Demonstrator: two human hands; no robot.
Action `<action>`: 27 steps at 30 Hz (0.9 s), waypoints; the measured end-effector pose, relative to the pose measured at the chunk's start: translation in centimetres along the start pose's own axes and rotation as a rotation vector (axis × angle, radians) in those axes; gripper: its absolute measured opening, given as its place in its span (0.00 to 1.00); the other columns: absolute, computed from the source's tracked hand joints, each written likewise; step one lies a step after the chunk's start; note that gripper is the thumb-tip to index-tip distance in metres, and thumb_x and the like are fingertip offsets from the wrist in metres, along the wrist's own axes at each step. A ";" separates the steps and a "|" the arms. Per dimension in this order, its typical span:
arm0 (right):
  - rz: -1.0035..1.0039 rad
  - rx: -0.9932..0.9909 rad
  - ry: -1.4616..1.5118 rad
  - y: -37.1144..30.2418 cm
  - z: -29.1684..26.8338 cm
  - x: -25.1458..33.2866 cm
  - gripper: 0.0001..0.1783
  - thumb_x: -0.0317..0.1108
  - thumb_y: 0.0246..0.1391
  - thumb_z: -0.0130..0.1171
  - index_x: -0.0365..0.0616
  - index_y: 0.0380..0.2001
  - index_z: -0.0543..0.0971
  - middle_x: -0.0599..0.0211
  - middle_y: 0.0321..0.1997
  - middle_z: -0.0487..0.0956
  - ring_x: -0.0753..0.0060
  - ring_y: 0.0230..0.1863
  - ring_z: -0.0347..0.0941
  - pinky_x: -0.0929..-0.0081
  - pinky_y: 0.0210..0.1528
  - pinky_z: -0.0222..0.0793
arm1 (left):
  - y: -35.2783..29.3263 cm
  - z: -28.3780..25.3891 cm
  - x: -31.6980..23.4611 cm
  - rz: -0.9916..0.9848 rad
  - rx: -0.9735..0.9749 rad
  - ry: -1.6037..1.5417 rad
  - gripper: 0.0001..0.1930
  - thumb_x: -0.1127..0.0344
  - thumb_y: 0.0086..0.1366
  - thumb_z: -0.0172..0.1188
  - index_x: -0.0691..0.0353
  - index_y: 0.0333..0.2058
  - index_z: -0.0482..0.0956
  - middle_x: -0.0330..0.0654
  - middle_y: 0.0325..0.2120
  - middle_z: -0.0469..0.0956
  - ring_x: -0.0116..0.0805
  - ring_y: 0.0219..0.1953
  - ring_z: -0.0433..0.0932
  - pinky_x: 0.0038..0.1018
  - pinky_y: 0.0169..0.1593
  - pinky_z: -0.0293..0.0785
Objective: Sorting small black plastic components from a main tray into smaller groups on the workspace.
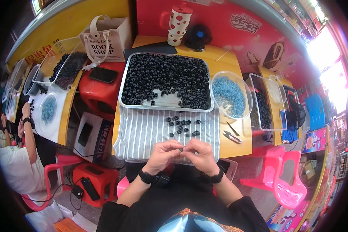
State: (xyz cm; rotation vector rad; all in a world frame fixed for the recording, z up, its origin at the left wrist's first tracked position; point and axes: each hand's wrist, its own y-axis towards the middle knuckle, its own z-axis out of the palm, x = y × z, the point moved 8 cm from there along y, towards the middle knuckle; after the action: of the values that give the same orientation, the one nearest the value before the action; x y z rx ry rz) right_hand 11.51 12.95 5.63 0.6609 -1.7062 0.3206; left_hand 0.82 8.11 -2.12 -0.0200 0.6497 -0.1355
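Observation:
My left hand (pixel 163 156) and my right hand (pixel 202 155) meet above the near edge of a grey-and-white striped cloth (pixel 137 133). Both are closed in a pinch, their fingertips around one small dark piece (pixel 181 150), mostly hidden by the fingers. A tiny pale bit (pixel 196 153) shows at my right fingers; its kind is unclear. Just beyond my hands, several loose black ring-shaped pieces (pixel 178 122) lie on the cloth. Behind them, a metal tray (pixel 166 106) holds a heap of similar black pieces with holes.
Right of the tray stands a clear round tub (pixel 249 101) of small light-blue pieces. Tweezers (pixel 232 128) and small snips (pixel 232 137) lie below it. A spotted tumbler (pixel 179 25) and a black fan (pixel 198 36) stand behind. Another person's arm (pixel 29 133) works at the left table.

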 end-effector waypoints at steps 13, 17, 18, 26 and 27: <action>-0.094 -0.021 -0.589 2.9 -1.3 0.1 0.04 0.22 0.45 0.58 0.38 0.27 0.77 0.56 0.28 0.72 0.47 0.31 0.72 0.60 0.32 0.68 | 0.0 -0.9 0.4 -0.013 0.008 -0.208 0.11 0.74 0.64 0.59 0.70 0.45 0.77 0.44 0.36 0.77 0.32 0.36 0.78 0.24 0.40 0.75; -0.090 0.122 -0.877 3.6 0.6 -1.0 0.01 0.24 0.44 0.53 0.38 0.22 0.73 0.52 0.30 0.70 0.47 0.36 0.71 0.57 0.37 0.69 | 0.1 -0.7 0.1 -0.010 -0.016 -0.175 0.12 0.73 0.64 0.59 0.70 0.45 0.76 0.44 0.35 0.78 0.32 0.36 0.78 0.24 0.40 0.75; -0.094 0.131 -0.891 3.6 0.8 -1.0 0.01 0.24 0.43 0.53 0.38 0.23 0.73 0.53 0.30 0.70 0.47 0.36 0.71 0.57 0.37 0.69 | 0.1 -0.7 0.0 -0.006 -0.015 -0.174 0.12 0.72 0.65 0.59 0.70 0.45 0.76 0.44 0.35 0.78 0.33 0.36 0.78 0.24 0.40 0.75; -0.155 0.199 -0.925 3.1 0.8 -0.5 0.04 0.23 0.42 0.52 0.37 0.26 0.72 0.53 0.32 0.70 0.48 0.39 0.70 0.57 0.39 0.69 | 0.1 -0.5 0.0 0.005 0.000 -0.177 0.11 0.73 0.65 0.57 0.69 0.45 0.75 0.43 0.36 0.78 0.33 0.37 0.79 0.24 0.41 0.75; -0.171 0.193 -0.916 3.1 0.7 -0.5 0.05 0.22 0.42 0.53 0.37 0.26 0.73 0.53 0.32 0.70 0.48 0.37 0.70 0.59 0.38 0.69 | 0.1 -0.6 0.0 0.005 -0.008 -0.177 0.11 0.73 0.65 0.57 0.69 0.45 0.75 0.43 0.36 0.78 0.33 0.37 0.79 0.24 0.41 0.75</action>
State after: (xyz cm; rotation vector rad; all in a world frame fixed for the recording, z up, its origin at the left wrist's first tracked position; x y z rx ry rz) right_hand 9.25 15.15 5.45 1.2083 -2.4735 0.0459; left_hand 0.50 8.26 -2.57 -0.0374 0.4730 -0.1252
